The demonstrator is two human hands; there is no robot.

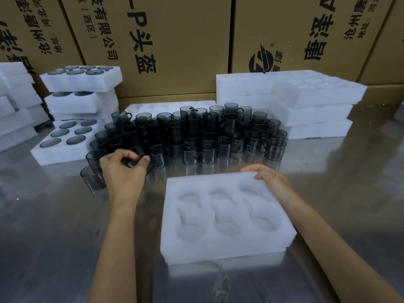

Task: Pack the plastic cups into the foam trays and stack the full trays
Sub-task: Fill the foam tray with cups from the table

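An empty foam tray (225, 217) with six round pockets lay flat on the steel table (54, 237), and everything else can be placed from it. The right hand (267, 177) rested on the tray's far right corner, fingers curled over the far edge and gripping the foam. Just off the tray's far left corner, the left hand (123, 169) had its fingers and thumb closed round a smoky grey cup (136, 157), pinching it at the near edge of the cluster of cups (196, 134). That cluster stood directly beyond the tray, dozens of dark translucent handled cups packed close together, some stacked on others. Two more cups stood to the left of the left hand, nearest the tray's left side.

Further left and beyond the tray sat a filled tray (65, 138) showing six cup bases, flat on the table. Behind it rose a stack of full trays (82, 90), slightly askew. Beyond the tray to the right stood a pile of empty foam trays (306, 101), with one more lying flat behind the cups. Cardboard boxes (175, 40) printed with black characters formed the wall at the back.
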